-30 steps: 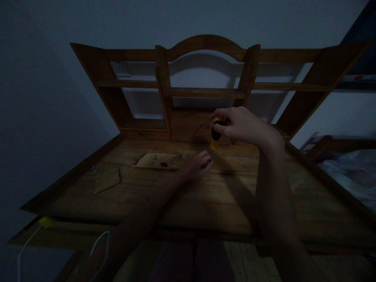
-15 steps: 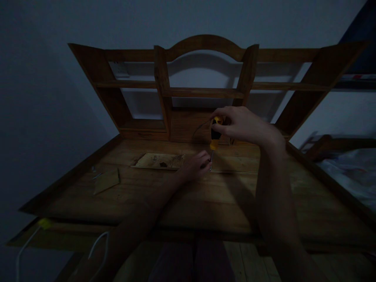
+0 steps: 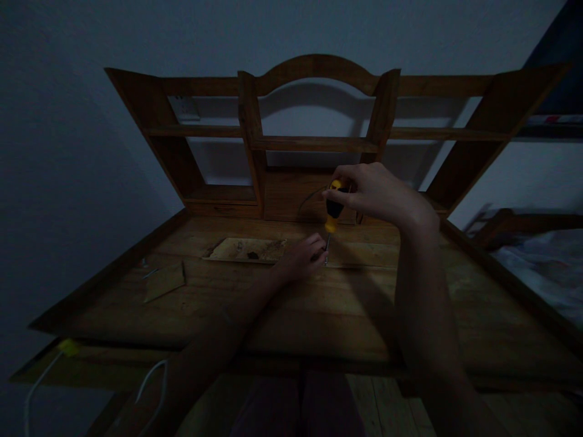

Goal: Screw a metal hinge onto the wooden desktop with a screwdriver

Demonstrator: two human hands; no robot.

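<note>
My right hand grips the top of a yellow-and-black screwdriver, its fingers around the handle. The screwdriver stands nearly upright, shaft down, with its tip close to the wooden desktop. Down by that tip, my left hand rests on the wood with curled fingers, pressed close to the lower shaft. Whatever those fingers pinch is too dark and small to make out. Left of this hand lies a rough opening in the desktop, with pale, broken wood and dark debris inside.
A small flat wooden piece lies at the left, with thin metal bits beside it. Behind the desktop rises a wooden shelf unit. A white cable with a yellow end hangs at the front left.
The right hand's fingers have shifted on the screwdriver handle, as the wrist moves slightly left. The left hand stays where it was.
</note>
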